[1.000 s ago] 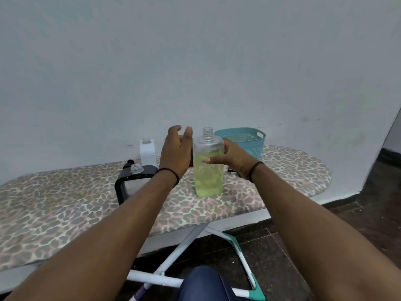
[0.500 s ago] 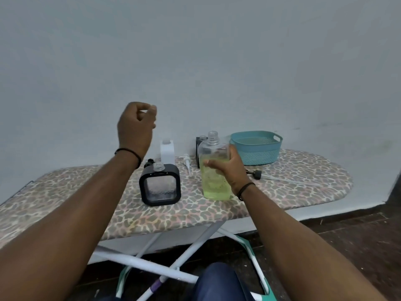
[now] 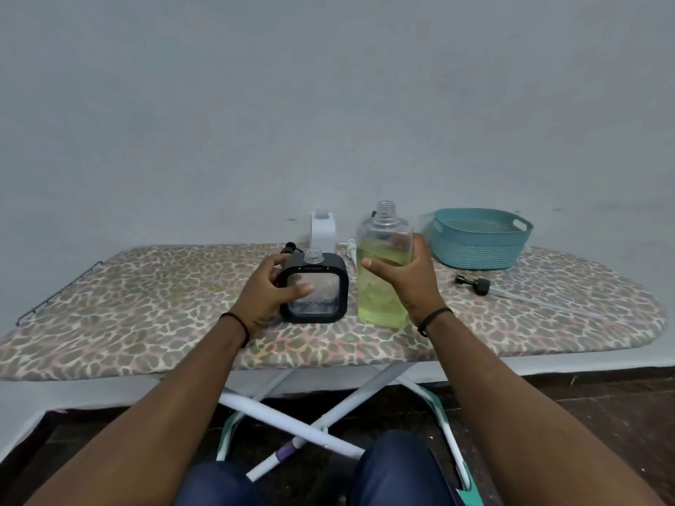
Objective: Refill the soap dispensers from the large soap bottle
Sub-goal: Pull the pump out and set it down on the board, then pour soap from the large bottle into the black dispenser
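The large clear soap bottle point(image 3: 381, 272), uncapped and about two-thirds full of yellow-green liquid, stands upright on the ironing board point(image 3: 146, 315). My right hand point(image 3: 405, 283) grips its right side. Left of it stands a black-framed square dispenser point(image 3: 321, 297) with an open clear neck; my left hand point(image 3: 270, 290) holds its left side, thumb across the front. Behind them a white dispenser point(image 3: 323, 228) stands uncapped by the wall.
A teal plastic basket point(image 3: 478, 239) sits at the back right. A black pump head with a long clear tube point(image 3: 475, 284) lies on the board's right part. A white pump part point(image 3: 351, 248) and a black one point(image 3: 291, 247) lie behind the bottles. Wall close behind.
My left hand came down from the air and took hold of the black-framed dispenser. My right hand has stayed on the large bottle.
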